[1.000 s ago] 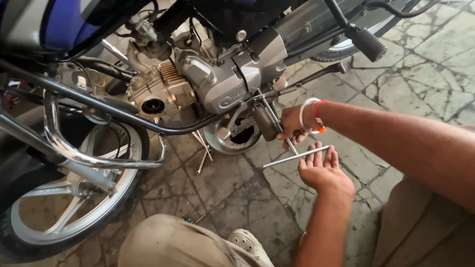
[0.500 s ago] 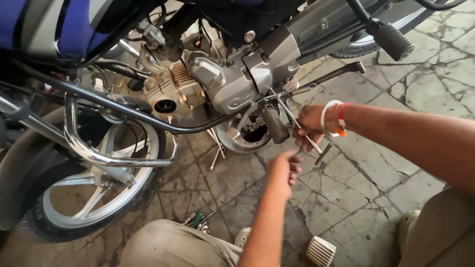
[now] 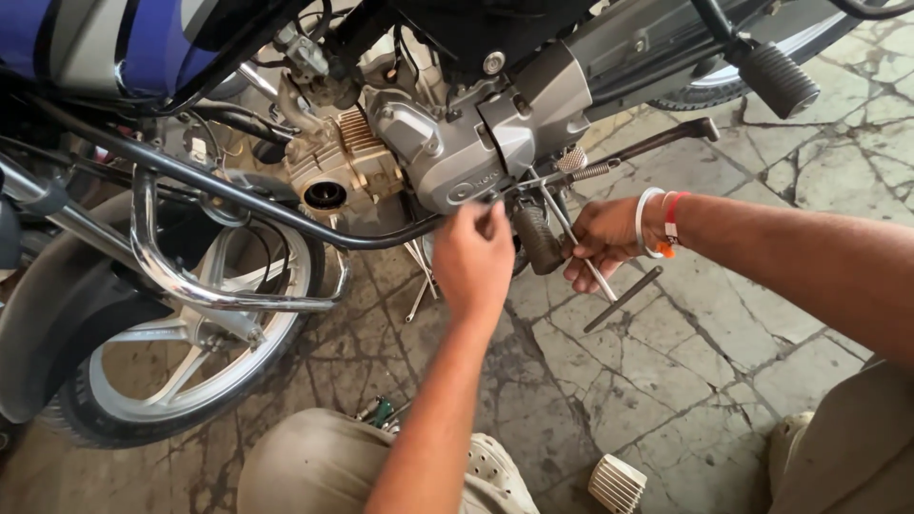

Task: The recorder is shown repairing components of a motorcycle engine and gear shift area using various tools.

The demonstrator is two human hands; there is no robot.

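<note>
Chrome crash guard (image 3: 190,281) curves at left; beside it the left hand (image 3: 473,257) pinches shut at the grey engine cover (image 3: 476,152). Further right, the right hand (image 3: 600,243) is closed on a T-handle wrench (image 3: 595,276). Best keep the shaft square to the fastener.

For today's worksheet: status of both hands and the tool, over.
Left hand at grey metal engine cover. Right hand shut on steel T-handle wrench. Black rubber footpeg between them.
</note>
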